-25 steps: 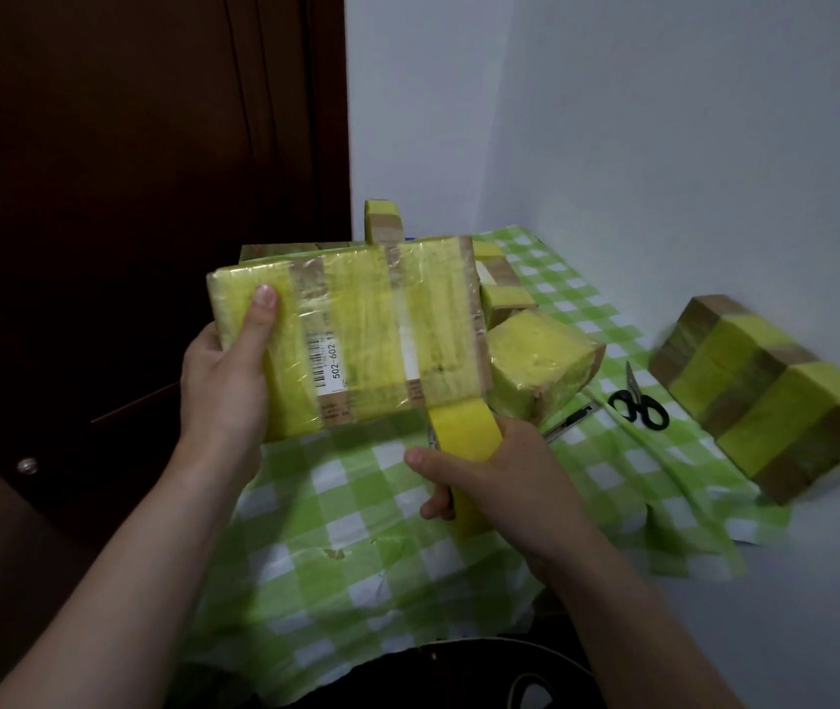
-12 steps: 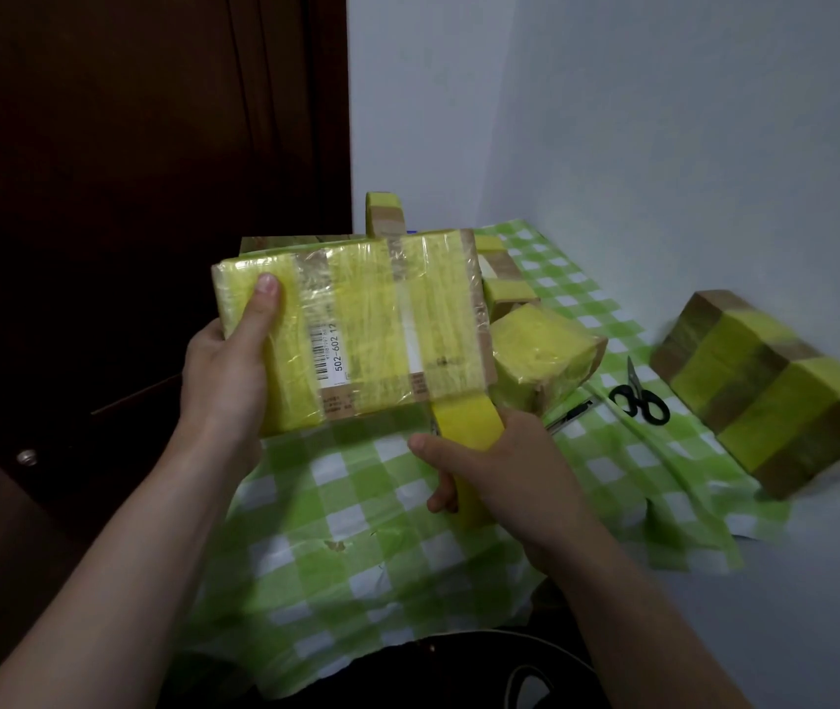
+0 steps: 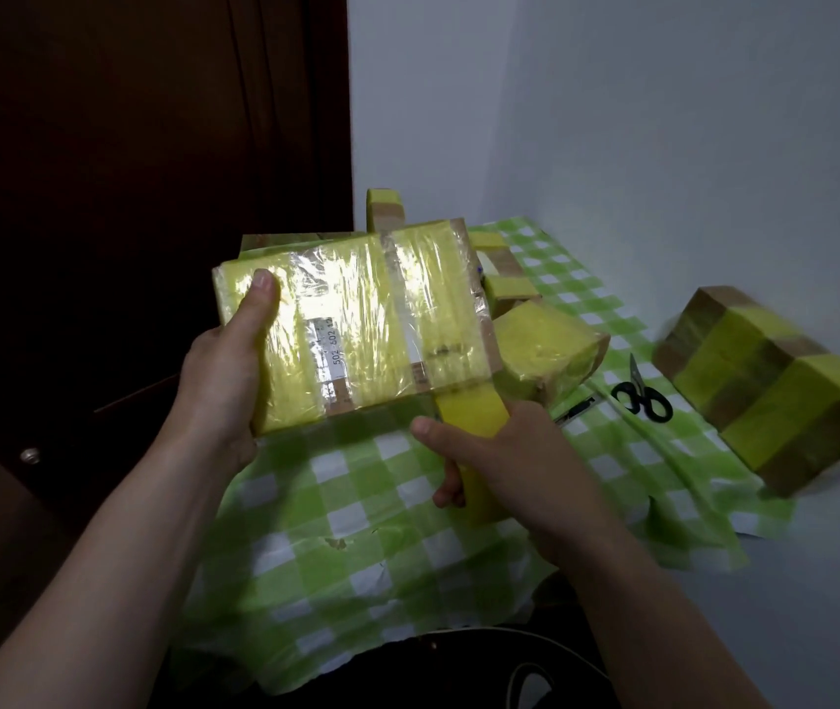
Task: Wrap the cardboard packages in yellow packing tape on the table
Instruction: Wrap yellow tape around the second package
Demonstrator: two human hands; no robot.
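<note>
Right hand (image 3: 505,463) nearest, fingers curled round tape roll (image 3: 468,416). Roll sits just below package (image 3: 356,324), touching its near right corner. Left hand (image 3: 223,371) grips package's left end, thumb on top; long axis left-right, held above cloth (image 3: 356,504). Scissors (image 3: 643,396) beyond.

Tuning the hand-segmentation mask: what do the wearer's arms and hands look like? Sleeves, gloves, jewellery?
Both are bare. The left hand and right hand have no gloves and no visible rings; the thumbnails look short and plain. The left forearm and right forearm show no sleeves, watch, bands or markings in frame.
</note>
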